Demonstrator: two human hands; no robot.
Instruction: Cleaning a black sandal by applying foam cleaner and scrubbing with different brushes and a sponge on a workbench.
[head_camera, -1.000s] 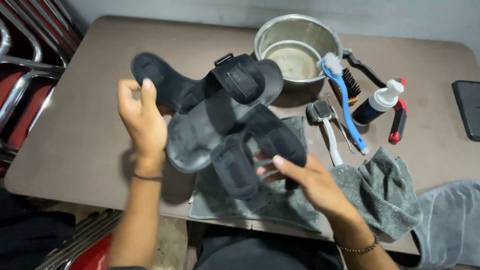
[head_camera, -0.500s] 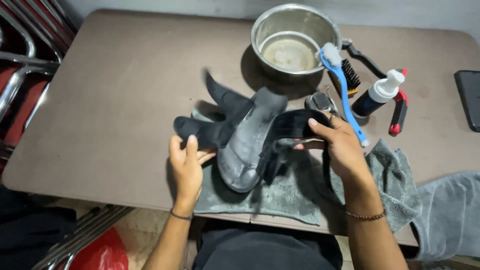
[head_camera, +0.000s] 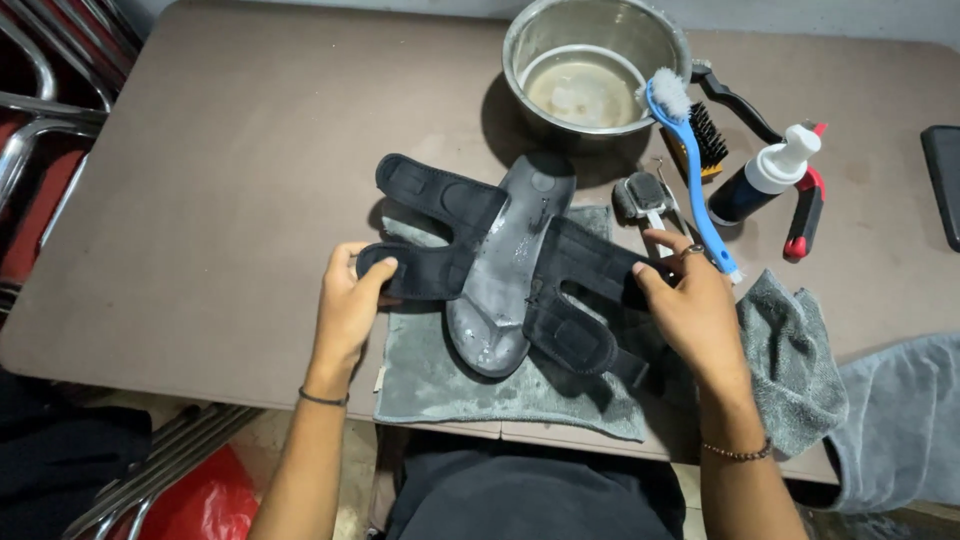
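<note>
My left hand pinches the end of 1 black strap on the left side of the sandal, thumb on top, fingers curled under it. My right hand grips the end of another black strap on the right side, fingers closed around it, thumb pressing its top edge. Both straps are pulled outward, flaps spread open.

The sandal lies sole-bed up, grey and wet-looking, heel end pointing toward the bowl, toe end toward me. A 3rd strap flap sticks out upper left, a 4th lies lower right near my right wrist. The sandal rests on a grey towel spread flat at the near edge of the brown counter.

Just beyond the sandal's far end stands a steel bowl with cloudy water in it. A blue-handled brush with white bristles leans on the bowl rim, handle running down toward my right hand. A small wire brush lies between the sandal and the blue handle. Further right: a black-bristle brush, a dark bottle with white pump top, a red-and-black tool beside it. A crumpled grey cloth sits right of my right hand, touching my wrist area. A dark flat device is at the right edge. Metal chair frames at far left.
</note>
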